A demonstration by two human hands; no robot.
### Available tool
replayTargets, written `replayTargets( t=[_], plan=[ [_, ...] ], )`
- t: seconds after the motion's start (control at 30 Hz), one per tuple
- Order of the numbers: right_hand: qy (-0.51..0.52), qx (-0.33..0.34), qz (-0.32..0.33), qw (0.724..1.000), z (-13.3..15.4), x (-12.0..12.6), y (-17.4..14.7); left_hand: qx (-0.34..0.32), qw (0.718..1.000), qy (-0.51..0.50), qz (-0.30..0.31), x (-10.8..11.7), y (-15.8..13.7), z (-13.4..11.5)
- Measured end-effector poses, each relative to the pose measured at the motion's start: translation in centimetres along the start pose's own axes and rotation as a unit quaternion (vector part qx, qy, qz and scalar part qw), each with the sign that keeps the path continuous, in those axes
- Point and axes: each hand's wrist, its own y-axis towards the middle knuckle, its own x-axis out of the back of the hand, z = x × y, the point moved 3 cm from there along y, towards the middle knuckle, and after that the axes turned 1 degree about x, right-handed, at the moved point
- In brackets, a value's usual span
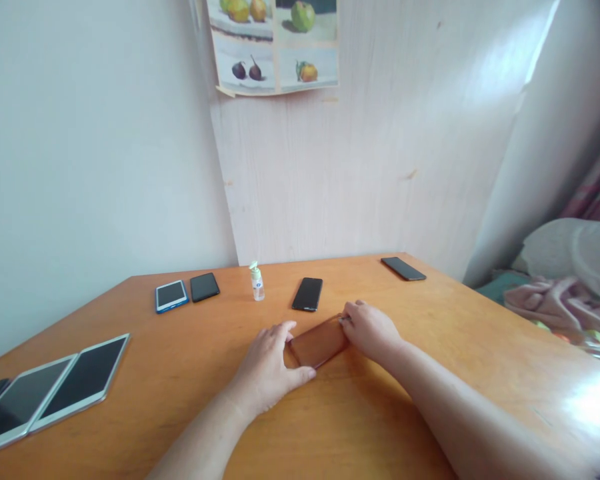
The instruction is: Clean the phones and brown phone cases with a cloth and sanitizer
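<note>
A see-through phone case (320,343) lies low over the table between my two hands, slanting up to the right. My left hand (273,367) spans its left end, thumb at the near corner and fingers at the far corner. At the opposite end, my right hand (373,330) is closed on the upper right corner, its fingers curled around the edge. Just beyond the case, a black phone (308,294) rests face up on the wood. A small clear pump bottle (257,283) stands upright to that phone's left.
The wooden table (380,413) meets the wall at the back. On the left lie two white tablets (83,383), (27,403), a blue-edged phone (171,295) and a black phone (205,287). Another dark phone (403,268) is at the back right. Bedding (565,300) lies beyond the right edge.
</note>
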Motion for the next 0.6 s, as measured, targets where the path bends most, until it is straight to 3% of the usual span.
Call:
replayTargets(
  t=[0.1,0.23,0.3,0.4,0.47,0.6],
  plan=[
    [0.026,0.048,0.016,0.998,1.7,-0.1,-1.2,-0.018,1.000,0.024,0.006,0.2,0.1,-0.3],
    [0.110,0.186,0.064,0.974,5.5,-0.4,-3.2,-0.027,0.998,0.043,0.028,0.4,0.2,-0.6],
    [0.097,0.164,0.071,0.979,5.1,-0.2,-3.1,-0.025,0.998,0.045,0.033,0.5,0.2,-0.6],
    [0.030,0.037,0.049,0.998,1.8,0.5,-1.6,-0.024,0.998,0.042,0.030,0.5,0.1,-0.4],
    [0.016,-0.008,0.039,0.999,-0.2,1.0,-0.8,-0.026,0.998,0.042,0.031,0.4,0.1,-0.3],
    [0.034,0.016,0.052,0.998,0.3,0.8,-1.1,-0.029,0.998,0.041,0.028,0.3,0.1,-0.1]
  ],
)
